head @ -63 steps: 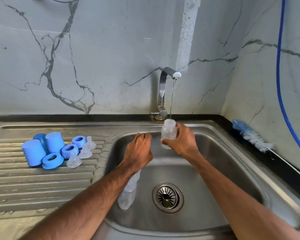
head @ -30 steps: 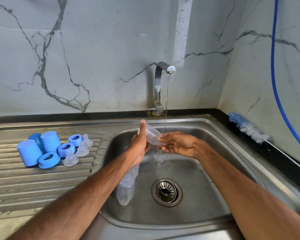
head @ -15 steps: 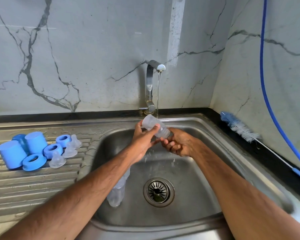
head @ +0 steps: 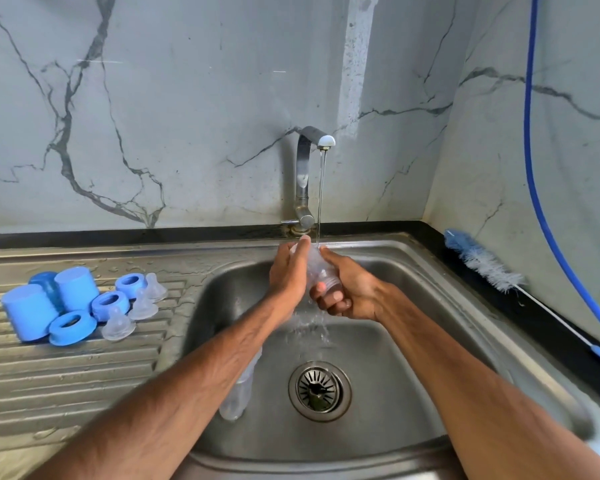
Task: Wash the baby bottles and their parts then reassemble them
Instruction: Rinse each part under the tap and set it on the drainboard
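Note:
A clear baby bottle (head: 318, 268) is held tilted under the tap's thin water stream, over the sink (head: 413, 341). My left hand (head: 289, 271) wraps its upper end and my right hand (head: 347, 292) grips its threaded neck end from below. Water spills from it into the basin. Another clear bottle (head: 238, 393) lies against the sink's left wall, partly hidden by my left forearm. On the ribbed drainboard (head: 66, 375) at the left sit blue caps (head: 30, 315), blue screw rings (head: 72, 327) and clear teats (head: 118, 325).
The steel tap (head: 305, 174) stands behind the sink, running. A blue-and-white bottle brush (head: 482, 263) lies on the dark counter at the right. A blue hose (head: 534, 168) hangs down the right wall. The drain strainer (head: 319, 391) sits in the basin floor.
The bottle went from upright under the stream in my right hand alone to tilted and gripped by both hands. My left hand has slid over its upper end.

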{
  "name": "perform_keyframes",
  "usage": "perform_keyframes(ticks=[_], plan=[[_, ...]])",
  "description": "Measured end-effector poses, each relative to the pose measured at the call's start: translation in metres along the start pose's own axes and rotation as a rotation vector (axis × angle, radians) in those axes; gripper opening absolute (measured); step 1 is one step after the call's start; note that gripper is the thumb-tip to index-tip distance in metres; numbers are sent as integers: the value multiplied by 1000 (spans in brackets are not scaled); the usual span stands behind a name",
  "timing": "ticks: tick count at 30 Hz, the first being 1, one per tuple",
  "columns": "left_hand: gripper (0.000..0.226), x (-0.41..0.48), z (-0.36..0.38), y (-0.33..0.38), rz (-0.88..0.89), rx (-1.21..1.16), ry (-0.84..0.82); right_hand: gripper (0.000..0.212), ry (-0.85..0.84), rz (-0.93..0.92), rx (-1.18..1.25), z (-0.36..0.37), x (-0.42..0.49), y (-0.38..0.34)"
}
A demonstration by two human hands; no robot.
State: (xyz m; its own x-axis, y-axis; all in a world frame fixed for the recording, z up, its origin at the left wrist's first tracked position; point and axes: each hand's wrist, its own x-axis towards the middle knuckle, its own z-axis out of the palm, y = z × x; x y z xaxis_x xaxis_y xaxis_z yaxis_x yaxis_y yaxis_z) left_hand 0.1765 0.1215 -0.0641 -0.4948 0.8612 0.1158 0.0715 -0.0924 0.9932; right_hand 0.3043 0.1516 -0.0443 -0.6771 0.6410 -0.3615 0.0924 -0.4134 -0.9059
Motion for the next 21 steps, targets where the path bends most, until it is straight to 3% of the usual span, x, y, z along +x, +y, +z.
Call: perform_keyframes(ticks=[3,6,8,11,13,16,21], plan=[[30,6,-1,8,-42,-175,-65,65,-136,35,96,-9,-4,-4],[33,13,2,7,-30,-142,-43,57,-140,-111,-32,-14,-4,-7],[39,21,4,3,-45,-125,-7,58,38,-234,-210,-13,-3,-5],[49,26,8,-4,-197,-114,91,37,346,-406,-595,-9,1,1],[50,29,8,-6,-272,-169,68,27,421,-480,-731,-9,5,5],[34,27,9,0,-197,-180,-38,37,403,-396,-456,-9,5,0],[22,26,7,0,68,-175,-165,61,131,-101,114,-21,5,-2]])
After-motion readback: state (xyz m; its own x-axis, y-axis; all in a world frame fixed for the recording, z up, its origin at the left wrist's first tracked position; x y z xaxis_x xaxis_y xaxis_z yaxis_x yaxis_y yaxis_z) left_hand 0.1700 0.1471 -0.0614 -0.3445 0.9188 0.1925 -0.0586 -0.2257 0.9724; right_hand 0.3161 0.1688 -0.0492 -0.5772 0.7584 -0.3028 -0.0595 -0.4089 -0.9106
